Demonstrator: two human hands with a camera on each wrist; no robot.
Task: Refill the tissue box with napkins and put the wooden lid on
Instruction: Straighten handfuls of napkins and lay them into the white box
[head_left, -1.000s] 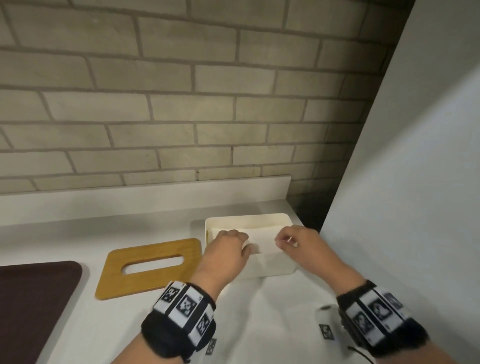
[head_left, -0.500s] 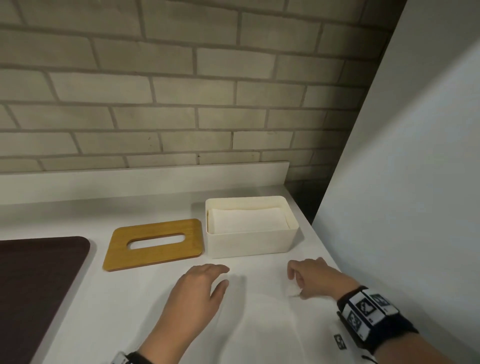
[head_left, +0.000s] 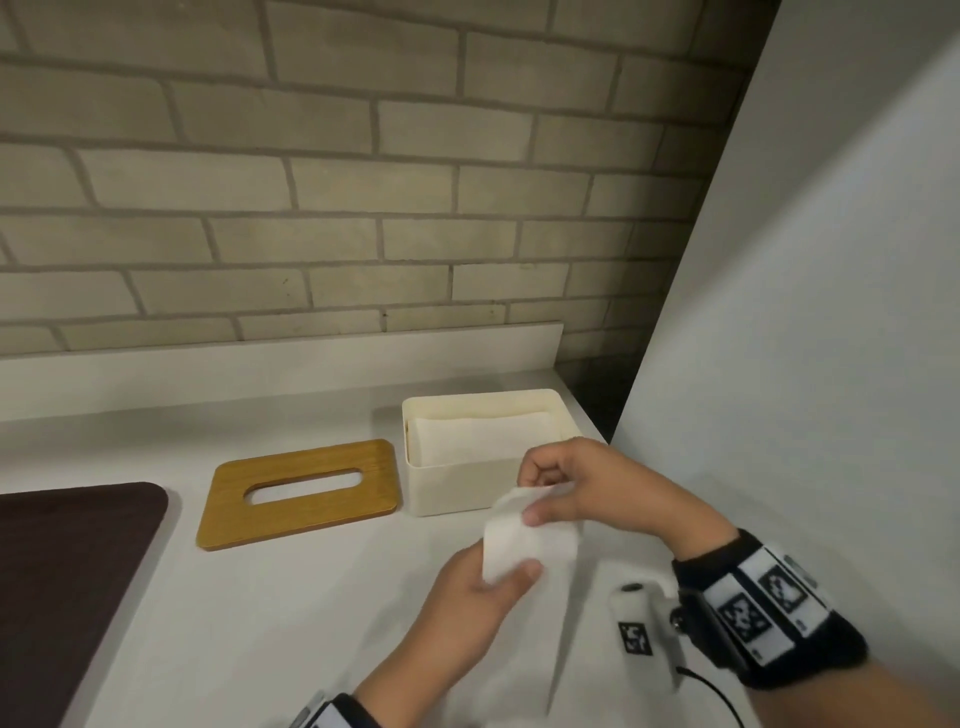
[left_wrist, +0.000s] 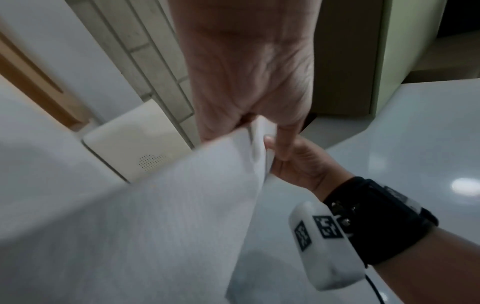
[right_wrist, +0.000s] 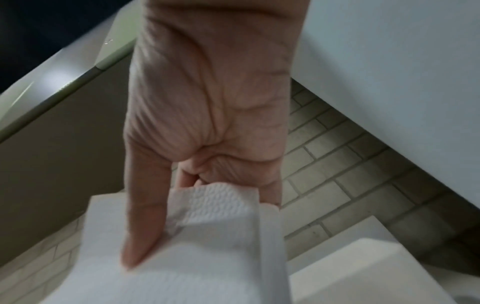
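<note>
A cream tissue box (head_left: 457, 488) stands open at the counter's back right with folded white napkins (head_left: 478, 439) inside. The wooden lid (head_left: 298, 493) with its slot lies flat just left of the box. In front of the box both hands hold one loose white napkin (head_left: 524, 540) above the counter. My left hand (head_left: 511, 574) grips its lower edge, thumb on top. My right hand (head_left: 537, 499) pinches its upper edge. The left wrist view shows the napkin (left_wrist: 182, 205) hanging from my left hand (left_wrist: 249, 125). In the right wrist view my thumb (right_wrist: 142, 226) presses the napkin (right_wrist: 207, 236).
A dark brown mat (head_left: 62, 597) covers the counter's left side. The brick wall (head_left: 311, 208) runs behind a white backsplash, and a tall white panel (head_left: 805, 364) closes off the right. The white counter (head_left: 260, 623) stretches between mat and hands.
Both hands drew back from the box to the counter in front of it, then took hold of a loose napkin and lifted it before the box.
</note>
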